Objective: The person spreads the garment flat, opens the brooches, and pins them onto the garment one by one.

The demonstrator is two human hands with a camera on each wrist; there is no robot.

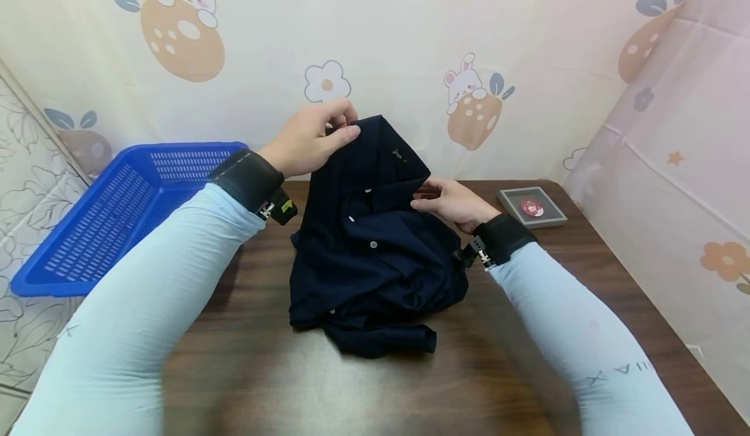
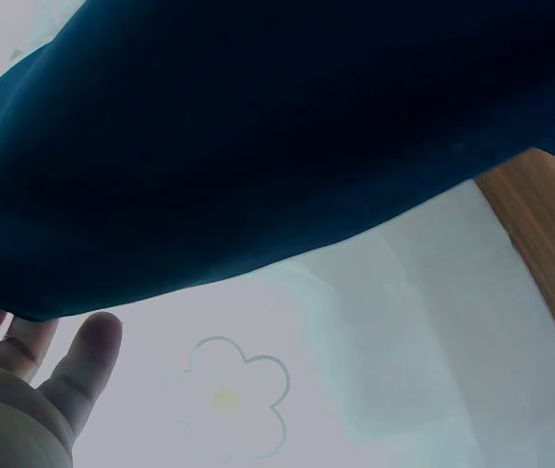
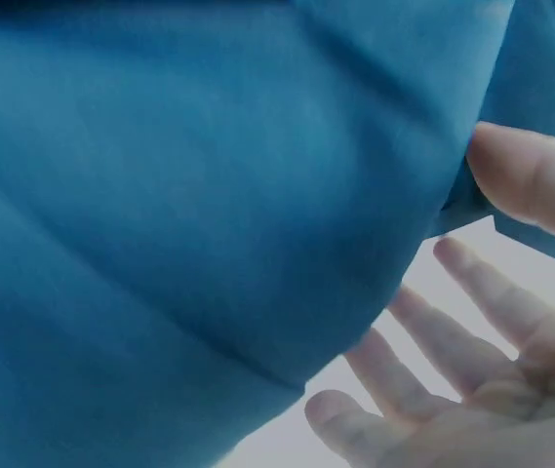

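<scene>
A crumpled navy shirt [image 1: 375, 247] with white buttons sits mid-table [image 1: 234, 371], its top lifted. The left hand [image 1: 310, 140] pinches the raised edge; the right hand [image 1: 454, 202] seems to grasp a fold. A blue basket [image 1: 117, 208] stands left, a small box [image 1: 532, 207] right.

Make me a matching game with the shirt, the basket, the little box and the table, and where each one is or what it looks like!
Things:
1. dark navy shirt
2. blue basket
3. small grey box
4. wooden table

Descriptions:
A. dark brown, under everything
B. at the table's far right, with a red round thing inside
C. empty-looking plastic mesh, off to the left
D. crumpled in the middle, lifted at the top by the left hand while the right hand touches its side

Pairs: 1-D, 2-C, 3-B, 4-A
</scene>
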